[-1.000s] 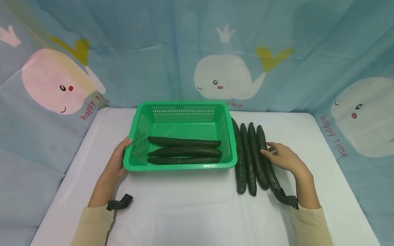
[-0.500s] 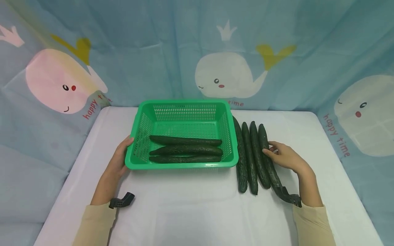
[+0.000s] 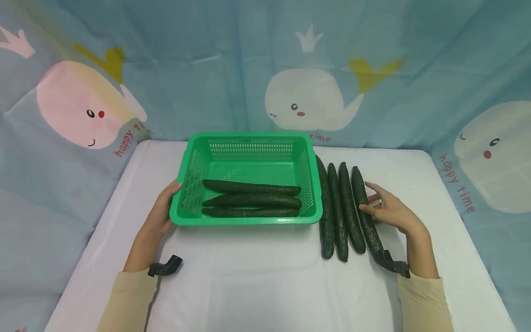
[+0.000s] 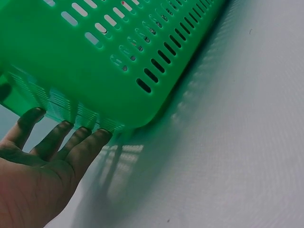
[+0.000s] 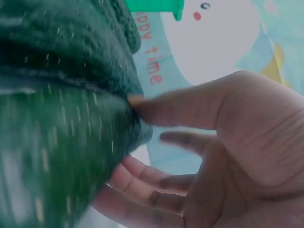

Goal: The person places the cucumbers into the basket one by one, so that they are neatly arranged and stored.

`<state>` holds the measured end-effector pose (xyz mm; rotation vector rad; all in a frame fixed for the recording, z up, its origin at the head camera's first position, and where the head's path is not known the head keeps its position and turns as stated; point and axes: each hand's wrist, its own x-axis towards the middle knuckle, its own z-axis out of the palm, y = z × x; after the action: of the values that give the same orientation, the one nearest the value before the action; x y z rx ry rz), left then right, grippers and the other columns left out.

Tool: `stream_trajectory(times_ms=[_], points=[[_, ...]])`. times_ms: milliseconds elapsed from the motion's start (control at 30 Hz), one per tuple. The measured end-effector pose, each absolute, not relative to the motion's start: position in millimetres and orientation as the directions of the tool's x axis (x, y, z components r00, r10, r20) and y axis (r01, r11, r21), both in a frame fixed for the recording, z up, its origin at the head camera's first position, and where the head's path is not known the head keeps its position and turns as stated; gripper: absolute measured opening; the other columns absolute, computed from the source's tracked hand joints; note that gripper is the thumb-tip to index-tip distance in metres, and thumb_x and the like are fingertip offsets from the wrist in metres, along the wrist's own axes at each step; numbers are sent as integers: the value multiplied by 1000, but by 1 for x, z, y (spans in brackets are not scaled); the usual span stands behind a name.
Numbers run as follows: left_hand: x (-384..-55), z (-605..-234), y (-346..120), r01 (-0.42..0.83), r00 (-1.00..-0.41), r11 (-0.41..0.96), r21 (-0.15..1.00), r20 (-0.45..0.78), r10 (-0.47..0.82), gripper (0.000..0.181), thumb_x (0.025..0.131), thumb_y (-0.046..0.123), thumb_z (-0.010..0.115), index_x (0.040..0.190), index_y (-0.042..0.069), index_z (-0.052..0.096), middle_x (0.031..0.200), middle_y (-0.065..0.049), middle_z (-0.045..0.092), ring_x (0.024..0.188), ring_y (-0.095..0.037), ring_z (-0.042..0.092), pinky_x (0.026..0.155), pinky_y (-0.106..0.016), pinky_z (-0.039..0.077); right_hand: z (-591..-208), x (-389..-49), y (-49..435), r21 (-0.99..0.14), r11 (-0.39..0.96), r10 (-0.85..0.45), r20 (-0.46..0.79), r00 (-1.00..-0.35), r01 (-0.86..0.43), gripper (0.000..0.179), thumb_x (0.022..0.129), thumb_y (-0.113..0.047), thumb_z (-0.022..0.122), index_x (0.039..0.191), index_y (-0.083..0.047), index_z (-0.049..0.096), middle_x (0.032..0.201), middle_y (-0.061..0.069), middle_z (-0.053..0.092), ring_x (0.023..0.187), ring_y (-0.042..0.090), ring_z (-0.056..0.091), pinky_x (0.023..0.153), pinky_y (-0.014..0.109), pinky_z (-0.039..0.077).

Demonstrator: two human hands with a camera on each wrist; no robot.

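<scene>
My left hand (image 3: 160, 210) rests against the left end of a green plastic basket (image 3: 249, 221), straight fingertips touching its slotted side wall (image 4: 90, 107) in the left wrist view. Three dark green cucumbers lie crosswise in the basket, the middle one (image 3: 253, 200) between two others. To the basket's right, several cucumbers lie lengthwise side by side on the table. My right hand (image 3: 390, 212) pinches the rightmost cucumber (image 3: 369, 228), thumb on its left side and fingers round its right. In the right wrist view that cucumber (image 5: 52, 152) fills the left, its far end partly hidden.
A white cloth covers the table (image 3: 249, 286). A blue curtain (image 3: 232, 69) with whale prints hangs right behind it and along both sides. The leftmost loose cucumber (image 3: 327, 212) lies against the basket's right rim.
The right hand's thumb has gone down between the two rightmost cucumbers, and the gap between them has widened. The left hand stays at the basket. The whole head view has shifted slightly.
</scene>
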<state>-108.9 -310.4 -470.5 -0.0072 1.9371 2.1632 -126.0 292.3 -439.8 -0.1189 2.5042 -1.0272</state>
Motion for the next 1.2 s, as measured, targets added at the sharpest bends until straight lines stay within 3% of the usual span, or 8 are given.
stream_trajectory(times_ms=[133, 333, 433, 567, 667, 900, 1067, 1200], points=[[-109, -470, -310, -170, -973, -92, 981, -152, 172, 66, 113, 44, 35, 168, 11, 22, 140, 1, 52, 122, -9, 58, 98, -20, 59, -434, -124, 289, -672, 740, -260, -347, -901, 45, 76, 108, -15, 57, 170, -7, 14, 151, 44, 39, 97, 29, 70, 71, 36, 64], [-108, -475, -310, -161, -974, -97, 982, -143, 173, 66, 114, 44, 33, 169, 10, 18, 144, 1, 51, 128, -8, 59, 103, -19, 58, -431, -122, 284, -548, 835, -275, -339, -899, -49, 74, 111, -29, 55, 168, 0, 17, 148, 43, 44, 76, 22, 62, 65, 34, 53], [-108, -476, -311, -157, -974, -95, 983, -138, 182, 67, 113, 44, 33, 169, 10, 18, 146, 1, 50, 130, -9, 58, 104, -19, 58, -428, -121, 282, -498, 864, -268, -323, -908, -78, 80, 108, -36, 61, 167, 2, 21, 146, 43, 49, 88, 35, 69, 72, 43, 58], [-111, -474, -309, -169, -973, -87, 982, -152, 172, 71, 112, 47, 36, 171, 13, 14, 158, -6, 42, 135, -7, 54, 105, -16, 56, -426, -119, 283, -468, 880, -258, -315, -913, -87, 87, 102, -33, 71, 165, 4, 24, 139, 41, 56, 106, 42, 68, 81, 51, 59], [-111, -473, -308, -171, -975, -85, 982, -156, 160, 73, 112, 47, 37, 171, 14, 12, 164, -8, 35, 137, -4, 52, 107, -14, 54, -425, -117, 285, -478, 876, -245, -339, -908, -57, 89, 100, -29, 72, 166, 3, 22, 135, 39, 57, 102, 38, 66, 77, 46, 57], [-110, -470, -311, -160, -971, -98, 982, -138, 194, 69, 113, 45, 34, 172, 16, 11, 156, 1, 41, 139, -8, 50, 108, -16, 54, -423, -116, 295, -525, 850, -216, -401, -890, 30, 84, 104, -25, 64, 168, 1, 17, 135, 39, 55, 82, 23, 66, 66, 33, 54], [-110, -471, -311, -143, -975, -82, 986, -126, 185, 69, 113, 44, 33, 171, 13, 13, 153, 3, 45, 137, -6, 53, 108, -16, 54, -425, -118, 299, -513, 857, -182, -397, -900, 53, 86, 103, -31, 69, 165, 5, 21, 133, 40, 57, 78, 19, 72, 68, 37, 61], [-112, -475, -311, -151, -973, -88, 985, -132, 189, 69, 113, 44, 34, 171, 11, 13, 151, 4, 47, 136, -6, 55, 108, -18, 55, -430, -114, 298, -505, 858, -137, -395, -908, 90, 86, 101, -36, 71, 161, 9, 29, 135, 41, 58, 85, 27, 77, 75, 46, 65]])
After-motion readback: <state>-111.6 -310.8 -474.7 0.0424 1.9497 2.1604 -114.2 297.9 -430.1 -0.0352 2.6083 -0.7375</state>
